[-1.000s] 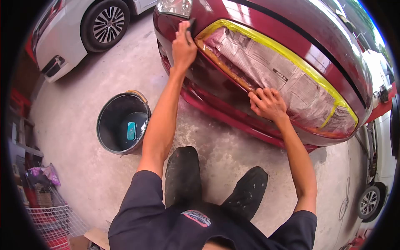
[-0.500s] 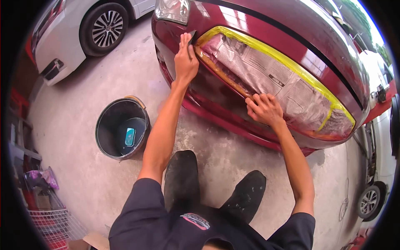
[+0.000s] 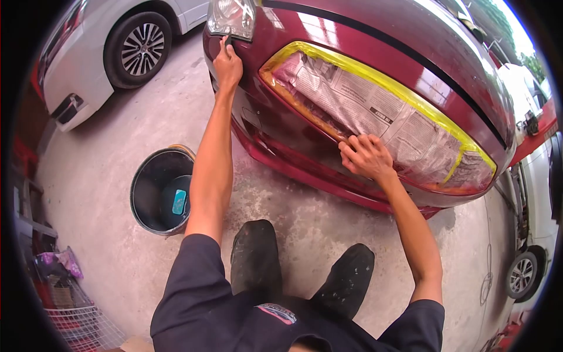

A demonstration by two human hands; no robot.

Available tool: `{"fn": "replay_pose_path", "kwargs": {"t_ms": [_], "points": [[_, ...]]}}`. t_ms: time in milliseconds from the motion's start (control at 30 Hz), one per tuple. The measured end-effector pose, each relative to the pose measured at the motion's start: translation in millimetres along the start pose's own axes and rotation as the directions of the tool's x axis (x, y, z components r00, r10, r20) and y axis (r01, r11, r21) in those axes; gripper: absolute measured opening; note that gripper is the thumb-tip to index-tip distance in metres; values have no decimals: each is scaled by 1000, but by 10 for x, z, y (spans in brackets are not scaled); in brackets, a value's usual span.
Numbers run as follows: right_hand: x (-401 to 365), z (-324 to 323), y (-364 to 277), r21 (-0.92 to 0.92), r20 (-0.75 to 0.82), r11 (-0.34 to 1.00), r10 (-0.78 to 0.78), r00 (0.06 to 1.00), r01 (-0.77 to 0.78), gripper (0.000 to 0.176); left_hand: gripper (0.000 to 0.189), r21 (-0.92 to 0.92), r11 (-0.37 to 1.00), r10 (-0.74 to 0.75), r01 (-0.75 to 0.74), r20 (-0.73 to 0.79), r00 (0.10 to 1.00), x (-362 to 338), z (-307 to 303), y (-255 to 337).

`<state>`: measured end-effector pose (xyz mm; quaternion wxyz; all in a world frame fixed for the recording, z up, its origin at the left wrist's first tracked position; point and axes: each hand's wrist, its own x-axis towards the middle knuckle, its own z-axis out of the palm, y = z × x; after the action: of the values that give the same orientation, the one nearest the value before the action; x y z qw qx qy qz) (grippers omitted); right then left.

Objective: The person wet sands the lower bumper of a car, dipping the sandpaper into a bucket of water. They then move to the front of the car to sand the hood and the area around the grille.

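My left hand is at the red bumper, just below the headlight. A small dark sheet that looks like sandpaper shows at its fingertips, partly hidden by the fingers. My right hand is closed, its fingers curled over the lower edge of the grille opening. Newspaper covers that opening, bordered along the top by yellow masking tape. Brownish tape or bare edge runs along the lower rim.
On the concrete floor to my left stands a black bucket with a teal block inside. A white car is parked at upper left. A wire basket sits at lower left, and another pale vehicle is at the right.
My left hand has moved up and left, from beside the grille opening's corner to just under the headlight. My right hand stays on the opening's lower edge. The view has shifted slightly.
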<state>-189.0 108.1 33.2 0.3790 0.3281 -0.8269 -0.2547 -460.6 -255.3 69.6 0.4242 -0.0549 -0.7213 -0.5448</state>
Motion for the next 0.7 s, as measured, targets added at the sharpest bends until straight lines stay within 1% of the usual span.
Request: {"fn": "replay_pose_path", "kwargs": {"t_ms": [33,100,133,167,233,267,300,367,433,467,533,600,700], "points": [[-2,-15,-13,-3,-4,1000,-1,1000,1,32,39,-3,1000,25,-25,9,1000,-122,-40,66],[14,-18,8,-12,-17,1000,-1,1000,1,32,41,-75,967,243,-242,7,970,-608,-63,287],[8,-4,1,4,-15,1000,0,1000,0,26,43,-129,939,323,-318,18,946,-862,3,308],[23,1,-7,7,-22,1000,8,1000,-7,26,42,-114,930,352,-349,13,936,-958,-8,384],[19,-23,6,19,-26,1000,4,1000,-3,26,40,-80,938,340,-336,28,940,-678,-42,265],[39,-6,55,2,-24,1000,1,1000,-1,28,38,-97,968,234,-232,4,972,-490,-14,187],[23,-1,34,-5,-16,1000,3,1000,-3,29,37,-25,990,140,-140,11,990,-348,-43,226],[-7,-11,-20,-3,-10,1000,4,1000,-4,30,39,1,999,51,-51,26,998,-477,-26,380],[7,7,3,-8,-29,1000,1,1000,-1,30,40,-71,962,267,-265,14,964,-975,-2,492],[0,25,-6,-1,-30,1000,10,1000,-10,30,42,-86,948,308,-306,22,951,-1099,22,464],[-39,15,-63,-3,-8,1000,4,1000,-4,30,43,-46,969,245,-243,59,968,-912,-15,420],[2,10,6,-18,-15,1000,1,1000,-1,30,44,-21,978,209,-208,82,974,-578,38,450],[23,-21,1,2,-26,1000,-3,1000,3,31,43,-72,962,268,-265,36,963,-1015,15,456]]}}
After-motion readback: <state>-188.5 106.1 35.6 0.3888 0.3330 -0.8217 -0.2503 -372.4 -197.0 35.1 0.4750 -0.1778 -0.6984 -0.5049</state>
